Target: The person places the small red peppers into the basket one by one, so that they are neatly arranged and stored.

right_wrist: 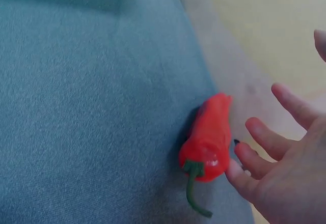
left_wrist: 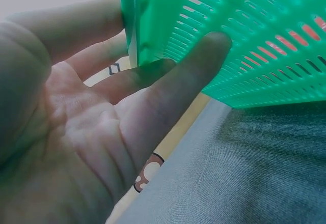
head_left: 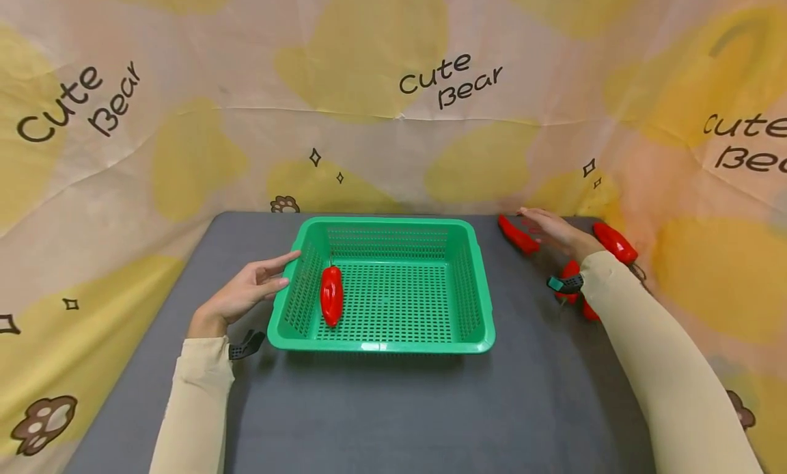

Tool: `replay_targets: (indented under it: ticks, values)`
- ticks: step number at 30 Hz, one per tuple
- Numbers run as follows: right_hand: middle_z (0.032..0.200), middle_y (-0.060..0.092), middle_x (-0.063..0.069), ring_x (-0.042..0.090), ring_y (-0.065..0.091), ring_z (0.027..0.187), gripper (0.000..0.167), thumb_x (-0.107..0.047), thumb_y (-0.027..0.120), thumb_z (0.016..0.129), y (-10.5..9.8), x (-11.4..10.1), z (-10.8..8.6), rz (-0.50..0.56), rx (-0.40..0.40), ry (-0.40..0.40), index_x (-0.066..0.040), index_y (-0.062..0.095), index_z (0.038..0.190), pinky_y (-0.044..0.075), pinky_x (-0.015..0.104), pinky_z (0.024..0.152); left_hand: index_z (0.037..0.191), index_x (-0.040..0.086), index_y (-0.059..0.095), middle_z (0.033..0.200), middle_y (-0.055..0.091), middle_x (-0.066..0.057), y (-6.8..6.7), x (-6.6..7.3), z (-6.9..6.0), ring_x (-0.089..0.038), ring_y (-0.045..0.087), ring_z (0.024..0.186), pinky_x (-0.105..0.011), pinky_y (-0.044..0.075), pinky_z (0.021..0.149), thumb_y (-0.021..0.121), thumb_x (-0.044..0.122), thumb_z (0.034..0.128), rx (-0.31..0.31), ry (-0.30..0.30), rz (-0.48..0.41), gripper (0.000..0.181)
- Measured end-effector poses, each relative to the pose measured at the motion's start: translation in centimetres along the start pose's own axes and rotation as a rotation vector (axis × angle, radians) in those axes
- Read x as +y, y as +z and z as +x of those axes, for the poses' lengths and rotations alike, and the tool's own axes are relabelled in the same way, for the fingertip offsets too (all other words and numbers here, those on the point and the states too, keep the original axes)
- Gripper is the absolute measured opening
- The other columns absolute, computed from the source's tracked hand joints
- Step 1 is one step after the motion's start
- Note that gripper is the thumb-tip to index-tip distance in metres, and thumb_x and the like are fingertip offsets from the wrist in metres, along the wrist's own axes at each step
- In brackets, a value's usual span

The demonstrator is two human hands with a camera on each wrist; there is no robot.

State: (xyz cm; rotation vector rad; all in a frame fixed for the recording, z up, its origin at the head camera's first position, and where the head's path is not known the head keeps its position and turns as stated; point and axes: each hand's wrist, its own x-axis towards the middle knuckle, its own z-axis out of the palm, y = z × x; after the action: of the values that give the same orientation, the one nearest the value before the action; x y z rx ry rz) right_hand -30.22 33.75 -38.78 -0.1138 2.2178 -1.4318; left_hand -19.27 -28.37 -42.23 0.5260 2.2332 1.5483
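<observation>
My left hand [head_left: 249, 289] is at the left side of a green plastic basket [head_left: 381, 347], its fairly straight fingers touching the rim and wall. In the left wrist view, one fingertip [left_wrist: 218, 42] lies against the slotted wall. A glossy red pepper [head_left: 331, 296] lies in the basket at the left. My right hand [head_left: 556, 229] reaches over the far right of the table, fingers extended and spread. Just beside its fingers is another red pepper [head_left: 518, 235]; the right wrist view shows a red pepper [right_wrist: 208, 137] with a green stem close to the fingertips, not gripped.
More red peppers lie around the right forearm: one pepper [head_left: 615, 242] beyond it near the table edge, another pepper [head_left: 569, 276] by the wrist strap, partly hidden. A printed cloth [head_left: 381, 153] stands behind and beside the dark grey table [head_left: 430, 412].
</observation>
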Motion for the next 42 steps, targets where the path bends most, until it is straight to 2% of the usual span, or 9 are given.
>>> replay_targets:
  ticks: [8,14,17,20,23,25,32,38,42]
  values:
    - [0.167,0.006,0.030,0.054,0.020,0.150,0.076,-0.050,0.030,0.109,0.0,1.4,-0.9,-0.027,-0.028,0.017,-0.001,0.006,0.162,0.021,0.065,0.121,0.160,0.019,0.032,0.155,0.046,-0.021,0.6,-0.2,0.0,-0.005,0.066,0.116,-0.031,0.056,0.092,0.054,0.018,0.1054,-0.010,-0.002,0.004,0.059]
    - [0.168,0.008,0.026,0.052,0.031,0.146,0.065,-0.035,0.042,0.109,0.1,1.7,-0.8,-0.116,-0.040,-0.006,-0.006,0.018,0.162,0.028,0.063,0.118,0.160,0.021,0.034,0.156,0.046,-0.018,0.6,0.1,-0.1,-0.003,0.065,0.116,-0.031,0.056,0.091,0.056,0.021,0.1047,0.015,-0.008,0.045,0.059]
    - [0.164,0.020,0.028,0.048,0.040,0.138,0.056,-0.018,0.046,0.108,0.1,1.7,-0.5,-0.243,-0.037,-0.032,-0.003,0.028,0.158,0.039,0.059,0.113,0.160,0.021,0.033,0.158,0.044,-0.017,0.4,0.2,-0.1,-0.001,0.064,0.117,-0.031,0.055,0.092,0.056,0.021,0.1048,0.013,-0.009,0.053,0.059]
    - [0.155,0.037,0.031,0.043,0.047,0.128,0.047,-0.004,0.050,0.103,0.2,1.6,-0.3,-0.429,-0.008,-0.091,0.003,0.044,0.149,0.049,0.050,0.102,0.160,0.020,0.033,0.158,0.043,-0.018,0.3,0.2,-0.1,-0.002,0.064,0.117,-0.031,0.056,0.091,0.055,0.020,0.1049,0.010,-0.007,0.041,0.059]
    - [0.144,0.049,0.034,0.043,0.050,0.117,0.042,0.002,0.054,0.097,0.4,1.4,-0.2,-0.584,0.048,-0.116,0.007,0.055,0.139,0.050,0.046,0.091,0.160,0.019,0.033,0.158,0.042,-0.020,0.2,0.3,-0.2,-0.003,0.065,0.116,-0.031,0.057,0.090,0.056,0.020,0.1048,0.013,-0.005,0.030,0.059]
    - [0.139,0.053,0.035,0.045,0.052,0.117,0.040,0.004,0.058,0.095,0.6,1.4,-0.1,-0.649,0.086,-0.113,0.008,0.059,0.134,0.049,0.048,0.091,0.160,0.018,0.033,0.159,0.040,-0.020,0.1,0.3,-0.2,-0.003,0.065,0.116,-0.031,0.057,0.090,0.055,0.019,0.1049,0.011,-0.002,0.022,0.059]
    - [0.128,0.061,0.035,0.051,0.057,0.119,0.035,0.003,0.064,0.093,1.0,2.0,0.0,-0.664,0.098,-0.108,0.011,0.060,0.128,0.047,0.061,0.101,0.160,0.016,0.032,0.159,0.040,-0.021,0.1,0.4,-0.2,-0.003,0.064,0.118,-0.031,0.056,0.091,0.054,0.016,0.1053,0.002,0.009,-0.002,0.059]
    - [0.138,0.045,0.040,0.057,0.043,0.130,0.041,-0.001,0.064,0.095,1.2,2.6,0.0,-0.636,0.097,-0.117,0.005,0.044,0.130,0.037,0.069,0.106,0.160,0.018,0.033,0.159,0.041,-0.021,0.1,0.5,-0.1,0.000,0.062,0.120,-0.027,0.055,0.093,0.054,0.018,0.1051,0.015,-0.001,0.014,0.059]
    - [0.141,0.040,0.040,0.059,0.038,0.132,0.048,-0.001,0.061,0.097,1.3,3.5,0.0,-0.623,0.054,-0.150,0.003,0.036,0.138,0.033,0.072,0.107,0.160,0.017,0.032,0.158,0.042,-0.022,0.1,0.5,0.0,-0.002,0.064,0.119,-0.027,0.055,0.093,0.055,0.018,0.1050,0.013,-0.008,0.003,0.059]
